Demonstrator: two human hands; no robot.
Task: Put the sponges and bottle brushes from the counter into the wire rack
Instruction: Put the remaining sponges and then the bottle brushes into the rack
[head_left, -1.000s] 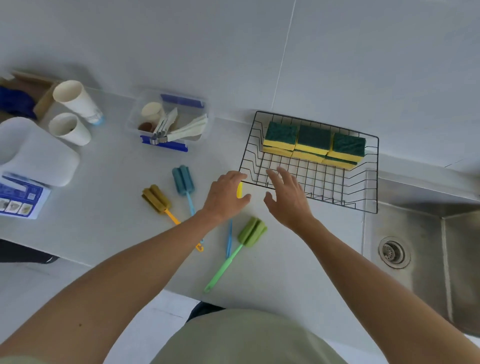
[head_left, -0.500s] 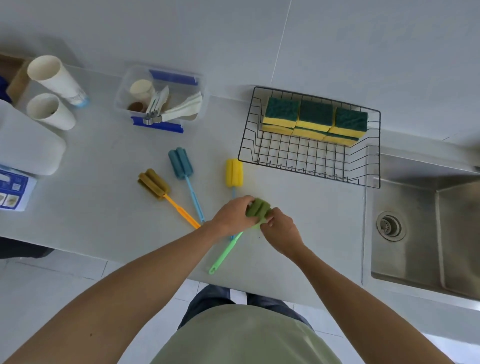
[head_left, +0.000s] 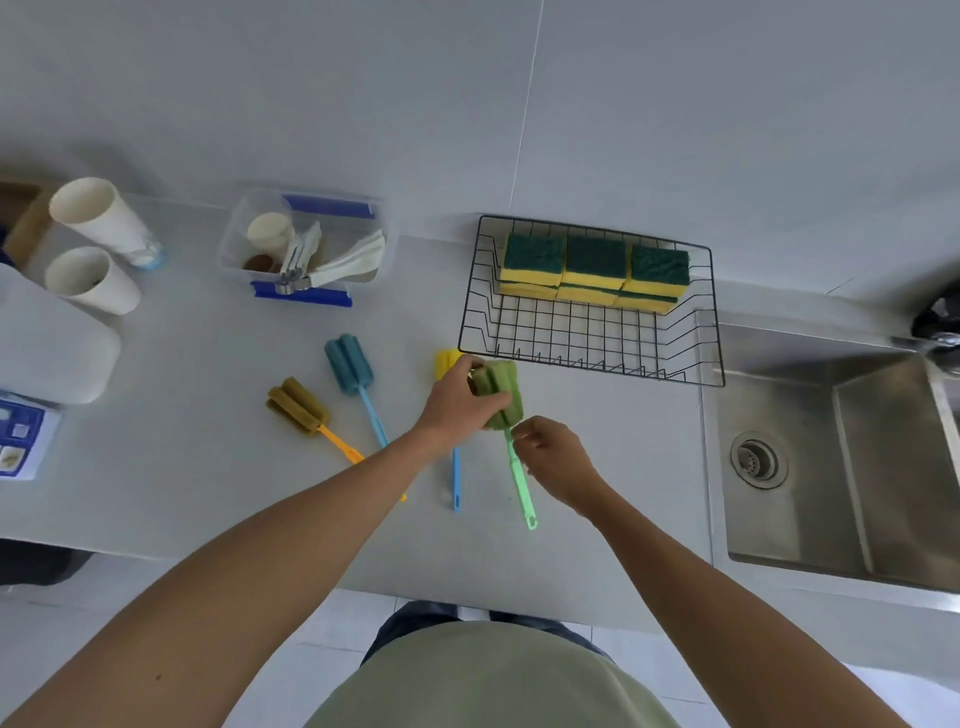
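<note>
My left hand (head_left: 457, 402) grips the spongy head of the green bottle brush (head_left: 500, 391), lifted just in front of the black wire rack (head_left: 592, 358). My right hand (head_left: 556, 460) pinches the brush's pale green handle just below the head. Several green-and-yellow sponges (head_left: 595, 267) are stacked along the rack's back wall. On the counter lie a yellow-headed brush (head_left: 445, 362) with a blue handle, partly hidden by my left hand, a teal brush (head_left: 349, 364) and an olive brush (head_left: 297, 404) with an orange handle.
A clear box of utensils (head_left: 306, 249) stands behind the brushes. Two white cups (head_left: 93, 249) and a white container (head_left: 49, 338) are at the left. A steel sink (head_left: 841, 457) with a drain lies right of the rack. The counter's front edge runs near my body.
Both hands dropped from the rack's front to the green brush and took hold of it. It now points handle toward me, with its head raised closer to the rack.
</note>
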